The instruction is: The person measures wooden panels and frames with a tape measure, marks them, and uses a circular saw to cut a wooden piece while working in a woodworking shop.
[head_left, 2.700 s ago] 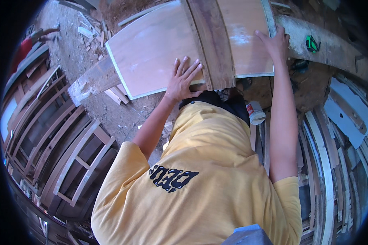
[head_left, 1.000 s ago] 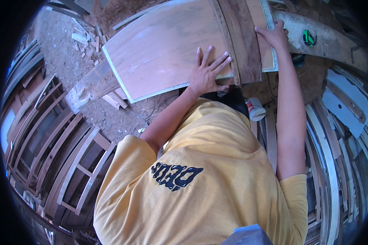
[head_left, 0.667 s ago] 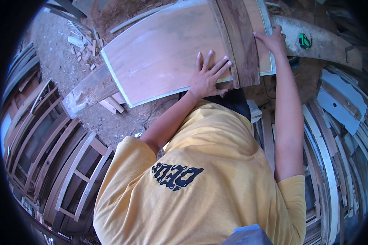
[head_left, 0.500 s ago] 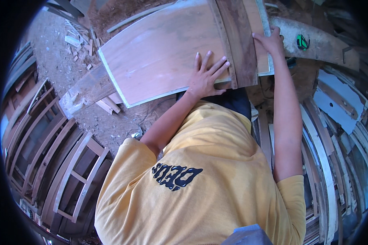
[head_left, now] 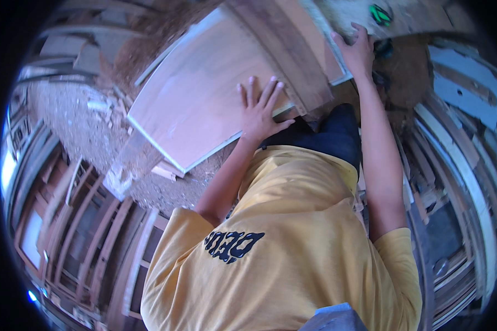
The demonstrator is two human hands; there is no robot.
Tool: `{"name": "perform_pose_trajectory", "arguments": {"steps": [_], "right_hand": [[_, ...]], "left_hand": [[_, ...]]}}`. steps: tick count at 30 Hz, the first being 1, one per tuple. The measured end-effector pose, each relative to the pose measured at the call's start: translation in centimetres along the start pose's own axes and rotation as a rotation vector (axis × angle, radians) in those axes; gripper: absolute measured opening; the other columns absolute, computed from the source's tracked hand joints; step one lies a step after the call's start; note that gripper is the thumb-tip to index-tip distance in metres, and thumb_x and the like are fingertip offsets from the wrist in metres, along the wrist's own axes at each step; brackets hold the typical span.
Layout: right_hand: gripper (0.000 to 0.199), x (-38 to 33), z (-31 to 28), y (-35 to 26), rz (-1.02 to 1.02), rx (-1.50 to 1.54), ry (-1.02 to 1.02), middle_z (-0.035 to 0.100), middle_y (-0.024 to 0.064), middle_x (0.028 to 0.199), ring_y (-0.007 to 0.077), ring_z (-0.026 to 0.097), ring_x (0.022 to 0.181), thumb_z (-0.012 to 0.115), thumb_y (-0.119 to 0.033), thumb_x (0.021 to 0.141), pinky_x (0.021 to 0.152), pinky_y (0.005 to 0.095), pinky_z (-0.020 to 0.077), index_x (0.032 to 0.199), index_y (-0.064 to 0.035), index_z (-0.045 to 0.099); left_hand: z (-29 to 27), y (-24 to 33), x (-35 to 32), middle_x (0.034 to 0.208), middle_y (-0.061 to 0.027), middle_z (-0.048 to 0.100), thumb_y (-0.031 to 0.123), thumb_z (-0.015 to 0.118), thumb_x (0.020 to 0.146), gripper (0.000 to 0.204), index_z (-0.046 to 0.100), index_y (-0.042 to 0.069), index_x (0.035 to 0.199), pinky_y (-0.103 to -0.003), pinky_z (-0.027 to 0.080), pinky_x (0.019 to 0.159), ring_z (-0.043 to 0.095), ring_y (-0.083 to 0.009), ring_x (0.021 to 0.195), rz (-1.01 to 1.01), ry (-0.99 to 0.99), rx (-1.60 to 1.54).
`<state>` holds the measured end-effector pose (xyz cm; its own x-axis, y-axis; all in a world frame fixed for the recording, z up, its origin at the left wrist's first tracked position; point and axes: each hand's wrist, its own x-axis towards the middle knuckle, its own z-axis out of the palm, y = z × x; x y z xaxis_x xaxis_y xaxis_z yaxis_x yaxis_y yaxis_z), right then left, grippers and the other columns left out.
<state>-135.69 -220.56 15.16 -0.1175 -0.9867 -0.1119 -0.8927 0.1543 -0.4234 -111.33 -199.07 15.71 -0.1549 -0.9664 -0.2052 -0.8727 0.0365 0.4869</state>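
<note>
A large pale plywood panel [head_left: 199,105] with a light edge lies flat in front of me. A dark brown wooden plank [head_left: 284,49] lies across it, running away from me. My left hand [head_left: 259,110] rests flat on the panel with fingers spread, just left of the plank. My right hand [head_left: 356,52] presses on the panel's right edge, fingers apart, past the plank. Neither hand holds anything.
Wooden window and door frames [head_left: 88,231] lie stacked at the left. Sawdust and wood scraps [head_left: 99,105] cover the ground behind the panel. Curved boards and offcuts [head_left: 458,165] pile up at the right. A small green object [head_left: 380,14] sits beyond my right hand.
The view has shifted, so panel and plank now sit further right and higher. My left hand slid up beside the plank. My right hand stays on the right edge.
</note>
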Motion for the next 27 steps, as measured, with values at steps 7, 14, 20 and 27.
{"name": "perform_pose_trajectory", "arguments": {"steps": [7, 14, 20, 27], "right_hand": [[0.055, -9.0, -2.7, 16.8, 0.285, 0.239, -0.023, 0.063, 0.0224, 0.125, 0.0316, 0.063, 0.115, 0.082, -0.026, 0.084, 0.096, 0.0387, 0.0503, 0.127, 0.0014, 0.060], [0.051, -19.8, 3.2, 38.7, 0.574, 0.267, -0.339, 0.064, 0.0157, 0.123, 0.0251, 0.060, 0.115, 0.077, -0.023, 0.089, 0.100, 0.0375, 0.0470, 0.130, 0.0023, 0.058], [0.053, -15.2, 7.9, 40.1, 0.572, 0.203, -0.647, 0.066, 0.0247, 0.115, 0.0364, 0.067, 0.109, 0.075, -0.021, 0.084, 0.092, 0.0471, 0.0532, 0.128, 0.0021, 0.057], [0.053, -5.6, 25.5, 54.4, 0.179, -0.445, -0.624, 0.067, 0.0193, 0.115, 0.0312, 0.067, 0.100, 0.068, -0.043, 0.091, 0.088, 0.0509, 0.0496, 0.123, -0.0016, 0.062]], "left_hand": [[0.4, -0.5, 1.0, 0.160, -0.0205, 0.030, 0.057, 0.073, 0.082, 0.073, 0.058, 0.012, 0.138, -0.066, 0.011, 0.121, 0.013, -0.0536, 0.149, -0.028, 0.214, 0.066], [3.6, 3.2, 7.6, 0.150, -0.0305, 0.034, 0.024, 0.069, 0.094, 0.034, 0.050, 0.000, 0.110, -0.060, 0.019, 0.121, 0.022, -0.0525, 0.146, -0.247, 0.438, -0.048], [4.5, 0.3, 6.0, 0.157, -0.0202, 0.034, 0.023, 0.057, 0.098, 0.063, 0.035, 0.002, 0.154, -0.048, 0.020, 0.122, 0.027, -0.0351, 0.148, -0.456, 0.466, -0.116], [1.8, -4.3, 2.0, 0.160, -0.0151, 0.025, 0.041, 0.037, 0.110, 0.062, 0.024, 0.002, 0.157, -0.042, 0.025, 0.120, 0.030, -0.0277, 0.145, -0.595, 0.437, -0.400]]}}
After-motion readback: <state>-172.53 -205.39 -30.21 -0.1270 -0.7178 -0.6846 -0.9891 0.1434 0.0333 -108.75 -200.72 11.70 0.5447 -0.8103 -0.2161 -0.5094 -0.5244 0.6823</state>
